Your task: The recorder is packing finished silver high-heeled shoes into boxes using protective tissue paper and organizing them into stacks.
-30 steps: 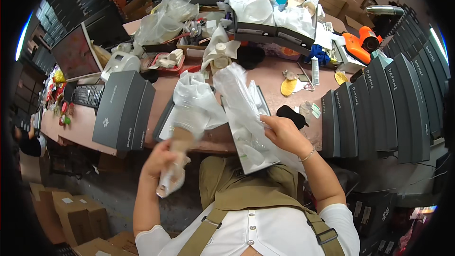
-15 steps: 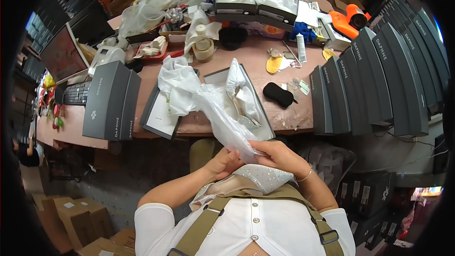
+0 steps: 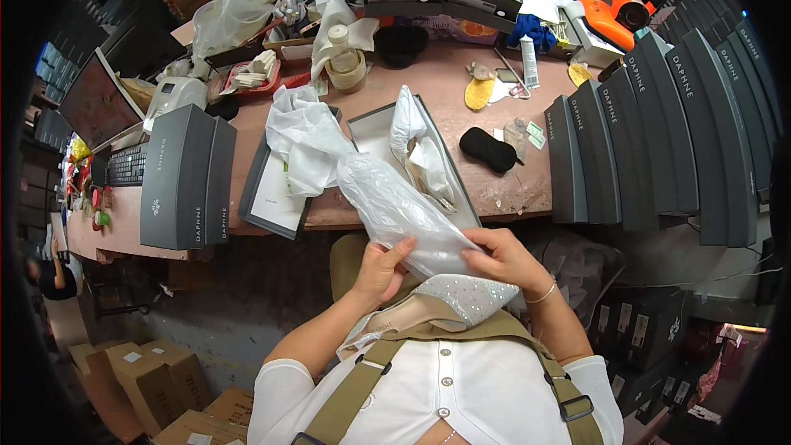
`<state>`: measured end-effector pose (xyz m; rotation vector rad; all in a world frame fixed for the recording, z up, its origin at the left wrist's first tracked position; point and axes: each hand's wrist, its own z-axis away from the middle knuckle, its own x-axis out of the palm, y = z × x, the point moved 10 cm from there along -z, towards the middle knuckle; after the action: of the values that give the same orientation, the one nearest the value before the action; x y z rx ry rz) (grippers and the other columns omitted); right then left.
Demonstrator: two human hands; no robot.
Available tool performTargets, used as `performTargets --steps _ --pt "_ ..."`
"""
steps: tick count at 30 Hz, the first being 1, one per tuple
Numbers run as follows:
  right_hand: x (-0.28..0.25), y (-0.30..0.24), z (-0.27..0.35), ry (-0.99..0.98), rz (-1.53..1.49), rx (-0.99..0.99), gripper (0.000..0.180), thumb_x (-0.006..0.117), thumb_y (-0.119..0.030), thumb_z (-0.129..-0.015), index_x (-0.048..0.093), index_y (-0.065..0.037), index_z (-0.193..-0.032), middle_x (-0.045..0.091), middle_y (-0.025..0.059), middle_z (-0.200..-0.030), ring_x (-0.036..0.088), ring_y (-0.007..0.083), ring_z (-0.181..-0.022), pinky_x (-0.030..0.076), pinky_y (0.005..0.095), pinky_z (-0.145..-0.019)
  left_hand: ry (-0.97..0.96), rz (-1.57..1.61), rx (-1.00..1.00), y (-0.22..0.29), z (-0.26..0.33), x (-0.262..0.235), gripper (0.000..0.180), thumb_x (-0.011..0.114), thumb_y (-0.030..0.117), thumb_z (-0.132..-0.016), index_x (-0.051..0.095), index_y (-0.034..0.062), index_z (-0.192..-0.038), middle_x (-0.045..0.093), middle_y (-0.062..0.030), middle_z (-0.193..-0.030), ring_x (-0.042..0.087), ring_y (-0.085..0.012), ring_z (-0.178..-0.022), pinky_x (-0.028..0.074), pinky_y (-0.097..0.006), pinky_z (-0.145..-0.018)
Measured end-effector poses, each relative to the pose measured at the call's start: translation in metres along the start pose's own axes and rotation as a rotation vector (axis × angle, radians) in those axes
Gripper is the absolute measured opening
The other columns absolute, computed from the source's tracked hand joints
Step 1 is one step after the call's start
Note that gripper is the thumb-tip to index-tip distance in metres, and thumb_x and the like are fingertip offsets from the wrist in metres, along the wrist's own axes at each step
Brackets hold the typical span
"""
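A long translucent plastic bag (image 3: 400,206) hangs from both hands, its far end resting over the shoebox edge. My left hand (image 3: 384,270) grips the bag's near left side, thumb on top. My right hand (image 3: 507,264) pinches its right side. Between my forearms, against my body, rests a pointed silver glitter shoe (image 3: 465,297), toe to the right. Just beyond the bag, an open grey shoebox (image 3: 455,166) holds another shoe, wrapped in white paper (image 3: 408,119). Left of it, the box lid (image 3: 276,198) carries a white sheet and crumpled tissue paper (image 3: 301,128).
Dark shoeboxes (image 3: 651,132) stand in a row at the right, and two more (image 3: 177,177) at the left. A black oval pad (image 3: 488,149) lies right of the open box. Tape rolls (image 3: 346,74), a tube (image 3: 529,62) and an orange heat gun (image 3: 606,25) sit farther back.
The plastic bag has been spread wider and its near end opened out. My hands have moved apart, the right one to the right. The glitter shoe stays against my body.
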<state>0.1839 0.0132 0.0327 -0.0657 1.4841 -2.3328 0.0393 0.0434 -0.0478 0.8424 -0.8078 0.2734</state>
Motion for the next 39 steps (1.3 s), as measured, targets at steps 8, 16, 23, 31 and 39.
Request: performTargets --steps 8,16,23,31,39 --pt "-0.006 -0.039 0.030 0.270 0.222 -0.317 0.027 0.056 0.000 -0.085 0.060 0.001 -0.112 0.065 0.0195 -0.099 0.063 0.0337 -0.089 0.049 0.0352 -0.080 -0.159 -0.126 0.023 0.007 0.019 0.008 0.048 0.057 0.032 -0.094 0.045 0.0014 -0.130 0.054 -0.0096 -0.125 0.054 -0.0198 -0.113 0.042 -0.035 -0.097" --pt "0.000 -0.055 0.027 0.314 0.243 -0.396 0.034 0.055 0.002 -0.084 0.058 -0.001 -0.118 0.064 0.0203 -0.098 0.063 0.0346 -0.090 0.049 0.0367 -0.079 -0.337 -0.439 -0.162 0.000 0.033 0.013 0.069 0.077 0.026 -0.078 0.044 0.0006 -0.134 0.053 -0.0080 -0.129 0.051 -0.0185 -0.117 0.037 -0.033 -0.103" --pt "-0.010 -0.044 0.001 0.279 0.252 -0.410 0.037 0.049 0.002 -0.085 0.055 -0.001 -0.121 0.063 0.0212 -0.099 0.062 0.0362 -0.092 0.048 0.0371 -0.081 -0.287 -0.567 0.031 0.036 0.018 0.018 0.047 0.061 0.006 -0.089 0.047 0.0042 -0.134 0.054 -0.0061 -0.127 0.050 -0.0160 -0.117 0.039 -0.032 -0.100" --pt "-0.019 -0.058 -0.028 -0.064 0.128 -0.425 0.032 0.045 -0.001 -0.089 0.056 0.003 -0.119 0.066 0.0111 -0.102 0.058 0.0159 -0.095 0.044 0.0274 -0.087 -0.320 -0.933 0.255 0.062 0.026 0.037 0.050 0.058 0.002 -0.085 0.045 0.0010 -0.134 0.051 -0.0089 -0.130 0.045 -0.0189 -0.121 0.033 -0.033 -0.104" --pt "-0.013 -0.081 -0.035 0.032 0.213 -0.472 0.034 0.046 -0.003 -0.091 0.054 0.001 -0.124 0.064 0.0109 -0.110 0.056 0.0148 -0.101 0.042 0.0276 -0.091 -0.301 -0.650 0.099 0.082 0.023 0.047 0.051 0.059 0.004 -0.087 0.045 0.0040 -0.136 0.051 -0.0075 -0.130 0.047 -0.0172 -0.120 0.036 -0.031 -0.102"
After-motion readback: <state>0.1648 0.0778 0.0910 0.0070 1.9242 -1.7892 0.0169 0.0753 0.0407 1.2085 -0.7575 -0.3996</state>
